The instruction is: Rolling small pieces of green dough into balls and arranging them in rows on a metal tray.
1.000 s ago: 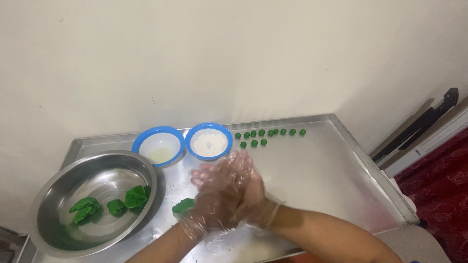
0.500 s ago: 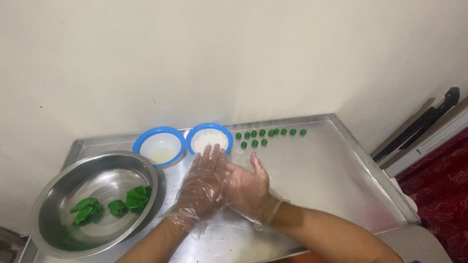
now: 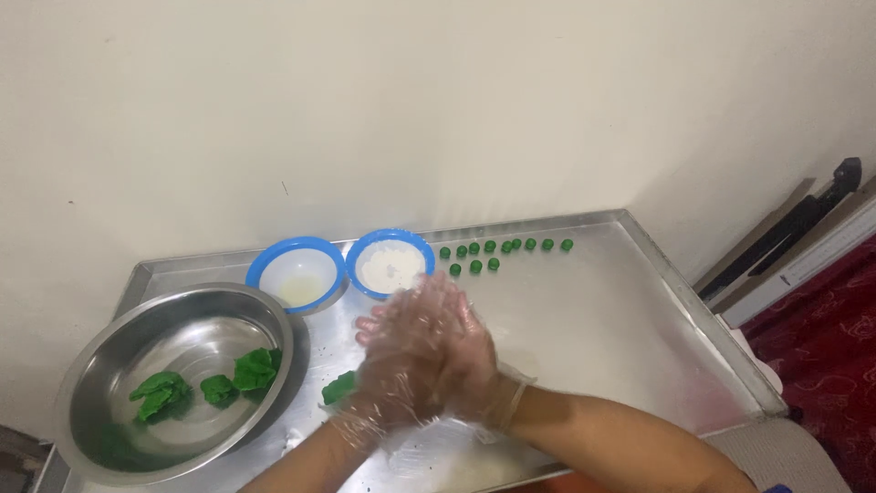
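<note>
Since half a second ago, left hand (image 3: 401, 361) slides back over right hand (image 3: 470, 365), fingers flat, pressed together above steel tray (image 3: 620, 310); cream wall at twelve o'clock.

Left hand (image 3: 401, 365) and right hand (image 3: 461, 351): both in thin clear plastic gloves, palms pressed flat together, fingers pointing away toward the wall, held just above the steel tabletop (image 3: 602, 319). Whatever sits between the palms is hidden.

Green dough lump (image 3: 339, 387): small, irregular, bright green, lying on the tabletop just beside the left wrist, partly covered by the glove's edge.

Green dough balls (image 3: 493, 256): small, round, set in two short rows near the far rim, well apart from the hands.
</note>
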